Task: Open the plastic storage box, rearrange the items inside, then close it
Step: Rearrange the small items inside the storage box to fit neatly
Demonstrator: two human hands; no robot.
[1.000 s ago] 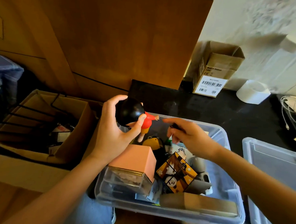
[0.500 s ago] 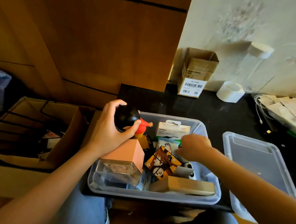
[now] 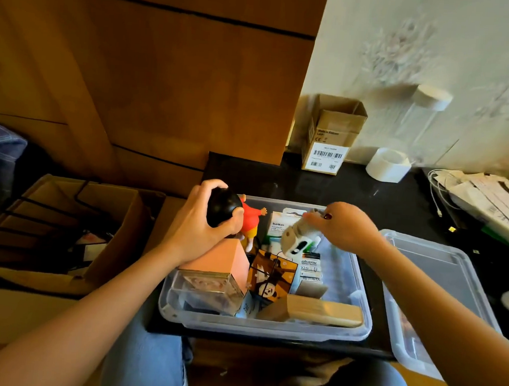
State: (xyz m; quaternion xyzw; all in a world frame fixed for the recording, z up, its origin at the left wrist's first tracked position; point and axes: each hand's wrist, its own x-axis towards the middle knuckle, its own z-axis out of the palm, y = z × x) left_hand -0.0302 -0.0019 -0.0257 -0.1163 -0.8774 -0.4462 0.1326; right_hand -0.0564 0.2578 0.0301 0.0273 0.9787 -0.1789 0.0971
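Observation:
The clear plastic storage box (image 3: 268, 328) stands open on the black table, full of small items. My left hand (image 3: 193, 227) grips the black head of a toy figure (image 3: 250, 219) in a red shirt, held above the box's far left corner. My right hand (image 3: 345, 226) pinches a small white and grey toy (image 3: 297, 236) and holds it over the middle of the box. Inside lie a pink-topped clear case (image 3: 215, 268), a brown panda cube (image 3: 271, 277), a pack of batteries (image 3: 311, 264), a white Belkin package (image 3: 279, 223) and a wooden block (image 3: 320, 310).
The box's clear lid (image 3: 438, 299) lies to the right on the table. A small cardboard box (image 3: 331, 138) and a white tape roll (image 3: 387, 164) stand at the back. Cables and papers (image 3: 488, 197) lie far right. An open cardboard carton (image 3: 73, 225) sits left.
My right hand has lifted the white and grey toy out from among the items and raised it over the box. My left hand keeps holding the figure in place.

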